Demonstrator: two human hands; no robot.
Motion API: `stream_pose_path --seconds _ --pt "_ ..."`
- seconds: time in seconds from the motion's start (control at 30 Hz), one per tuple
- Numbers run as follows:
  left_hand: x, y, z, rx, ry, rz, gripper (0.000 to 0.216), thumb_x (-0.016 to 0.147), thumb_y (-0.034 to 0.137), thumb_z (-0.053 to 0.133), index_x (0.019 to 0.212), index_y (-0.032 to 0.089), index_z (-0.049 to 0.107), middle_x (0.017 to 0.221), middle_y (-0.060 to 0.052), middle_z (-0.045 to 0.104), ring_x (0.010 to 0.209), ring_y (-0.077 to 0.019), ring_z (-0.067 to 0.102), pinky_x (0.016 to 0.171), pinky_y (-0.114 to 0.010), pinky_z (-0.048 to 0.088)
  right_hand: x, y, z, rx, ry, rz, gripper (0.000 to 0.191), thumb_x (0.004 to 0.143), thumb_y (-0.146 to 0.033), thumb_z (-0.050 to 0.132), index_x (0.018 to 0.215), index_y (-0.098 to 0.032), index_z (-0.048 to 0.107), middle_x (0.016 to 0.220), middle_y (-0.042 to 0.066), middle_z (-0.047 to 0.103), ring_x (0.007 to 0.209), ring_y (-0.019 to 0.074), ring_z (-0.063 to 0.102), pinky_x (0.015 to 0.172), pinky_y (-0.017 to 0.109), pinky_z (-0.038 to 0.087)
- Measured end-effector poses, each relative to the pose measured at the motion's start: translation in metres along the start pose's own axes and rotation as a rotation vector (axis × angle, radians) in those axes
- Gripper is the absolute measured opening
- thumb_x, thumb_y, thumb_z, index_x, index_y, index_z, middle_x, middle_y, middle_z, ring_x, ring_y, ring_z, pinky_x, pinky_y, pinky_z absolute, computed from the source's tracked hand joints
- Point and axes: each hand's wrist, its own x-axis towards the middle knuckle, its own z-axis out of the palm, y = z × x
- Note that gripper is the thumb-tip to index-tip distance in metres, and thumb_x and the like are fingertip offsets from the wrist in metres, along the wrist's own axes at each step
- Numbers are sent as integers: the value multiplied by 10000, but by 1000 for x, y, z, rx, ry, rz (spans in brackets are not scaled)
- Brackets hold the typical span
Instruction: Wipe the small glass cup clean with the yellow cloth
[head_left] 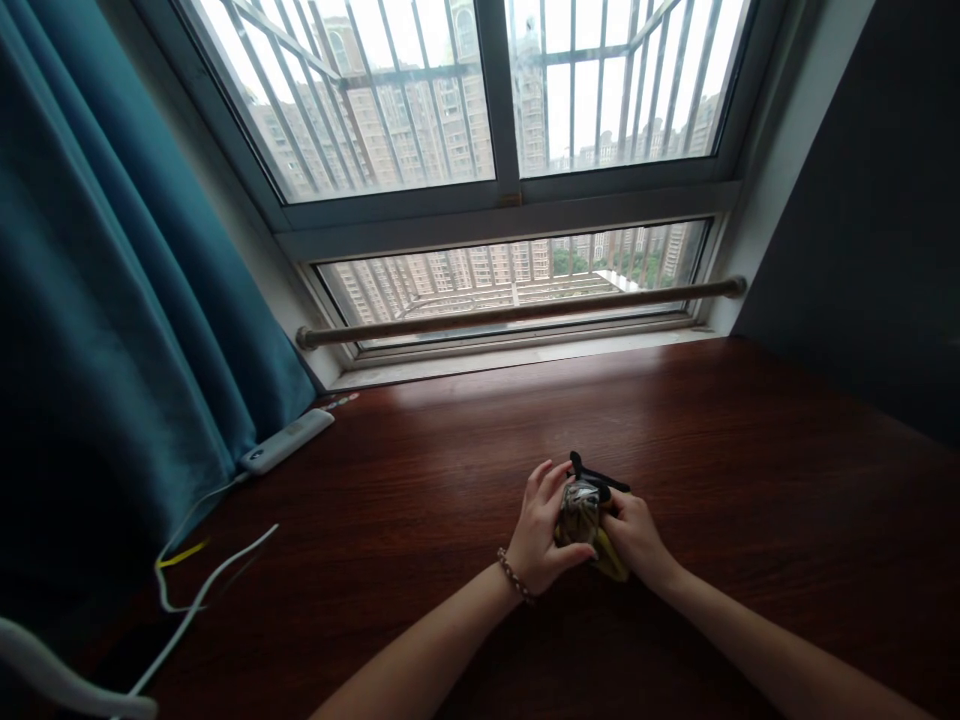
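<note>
Between my hands, just above the table, is a small yellow-and-black object [580, 512] with a clear, shiny rounded part. Thin black bars like rotor blades stick out at its far side, and a yellow piece shows below, so it looks like a toy helicopter. My left hand [541, 530] is curled round its left side, thumb across the near edge and fingers at the far edge. On the right, my right hand [636, 535] grips it with bent fingers, partly hidden. A braided bracelet [516, 577] circles my left wrist.
A dark reddish wooden table [420, 480] spreads out beneath my hands. At left lie a white power strip [289, 442] and white cables [196, 605], beside a blue curtain [172, 300]. A rail [517, 312] crosses the barred window behind the table; a dark wall rises at right.
</note>
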Motion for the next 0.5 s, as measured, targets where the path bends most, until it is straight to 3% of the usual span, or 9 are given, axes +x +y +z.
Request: stream_pose_path --seconds 0.13,0.23,0.4,0.5 --pt "0 -1 6 -53 -10 19 1091 482 615 713 1360 161 253 1359 -145 298 1260 -323 254 1050 -473 222 2 1 1 104 33 73 201 761 -270 518 774 -110 638 761 46 597 750 205 558 671 247 426" --pt "1 1 9 -95 40 14 1101 538 467 755 1384 174 113 1344 -163 301 1235 -296 318 1029 -457 275 3 3 1 146 54 136 227 736 -291 525 739 -89 629 732 60 592 704 214 548 619 254 428" --pt "1 2 7 -150 78 41 831 593 366 747 1294 226 322 1297 -113 383 1207 -268 365 1025 -432 300 3 2 0 129 41 122 259 736 -316 519 688 -84 623 673 59 576 669 209 540 607 255 422" --pt "0 -1 3 -180 78 15 895 533 400 775 1296 193 358 1296 -128 390 1228 -291 331 1034 -439 284 3 0 0 108 37 110 235 733 -304 530 684 -94 624 676 48 580 661 199 540 600 246 414"
